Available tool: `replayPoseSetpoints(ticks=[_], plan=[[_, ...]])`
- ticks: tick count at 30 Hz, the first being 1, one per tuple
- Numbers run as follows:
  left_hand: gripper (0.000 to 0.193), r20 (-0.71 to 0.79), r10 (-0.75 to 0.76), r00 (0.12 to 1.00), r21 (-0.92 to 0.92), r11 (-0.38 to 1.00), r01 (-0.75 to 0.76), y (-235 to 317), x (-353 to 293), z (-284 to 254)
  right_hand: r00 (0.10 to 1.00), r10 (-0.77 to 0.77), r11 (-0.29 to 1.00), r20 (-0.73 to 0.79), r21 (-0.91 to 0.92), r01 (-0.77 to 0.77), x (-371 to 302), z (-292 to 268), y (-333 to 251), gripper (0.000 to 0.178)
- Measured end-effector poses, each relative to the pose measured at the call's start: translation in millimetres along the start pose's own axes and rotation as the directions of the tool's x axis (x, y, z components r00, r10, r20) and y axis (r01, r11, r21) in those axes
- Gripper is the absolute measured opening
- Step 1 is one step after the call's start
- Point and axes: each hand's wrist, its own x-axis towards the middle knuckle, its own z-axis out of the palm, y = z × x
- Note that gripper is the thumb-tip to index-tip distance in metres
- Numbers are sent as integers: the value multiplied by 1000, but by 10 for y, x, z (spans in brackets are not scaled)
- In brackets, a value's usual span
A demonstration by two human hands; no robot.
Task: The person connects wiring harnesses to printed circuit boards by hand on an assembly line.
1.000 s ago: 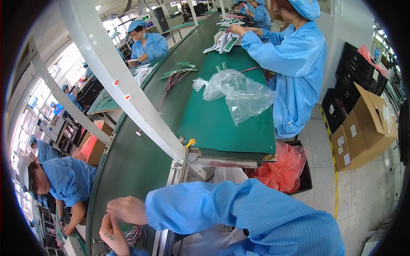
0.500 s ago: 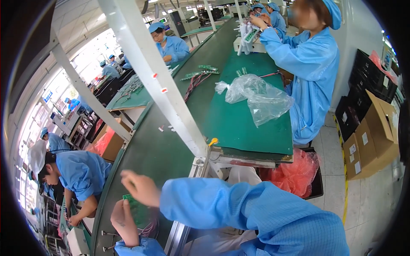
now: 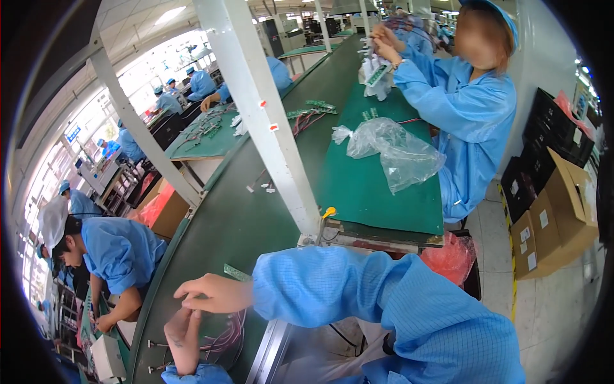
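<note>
My left hand (image 3: 183, 337) is raised over the conveyor belt, its thumb and fingers pressed together. My right hand (image 3: 216, 294) reaches across from the right, its fingers bent down to meet the left fingertips. Whatever lies between the fingertips is hidden. A green circuit board (image 3: 236, 272) shows just beyond my right wrist, partly covered by the sleeve; I cannot tell whether it rests on the belt. Beside my left hand a bundle of dark red and pale wires (image 3: 229, 338) curves over the belt. Small white connectors (image 3: 152, 344) stick out on its left side.
A white post (image 3: 265, 121) rises beside the belt (image 3: 224, 221). Across the green mat (image 3: 390, 214) lies a clear plastic bag (image 3: 400, 153). More wired boards (image 3: 313, 112) lie farther up. A co-worker (image 3: 460, 121) handles parts at right; another (image 3: 121, 256) bends at left. Cardboard boxes (image 3: 550, 224) stand right.
My right hand has come down to my left fingertips. The board that showed between my hands now shows beyond my right wrist. The view has shifted slightly; the co-worker's hands at right have risen.
</note>
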Motion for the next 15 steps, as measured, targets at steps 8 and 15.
replayPoseSetpoints(ticks=[8, 15], plan=[[27, -3, 15, 1000, 0, 1000, -15, -146, 46, -31, 993, -51, 997, 109, -49, 57, 13, -62, -8, 21], [26, 15, 23, 1000, -49, 999, -23, -119, -10, -13, 998, -7, 1000, 68, 7, 7, -57, 7, -60, 20]])
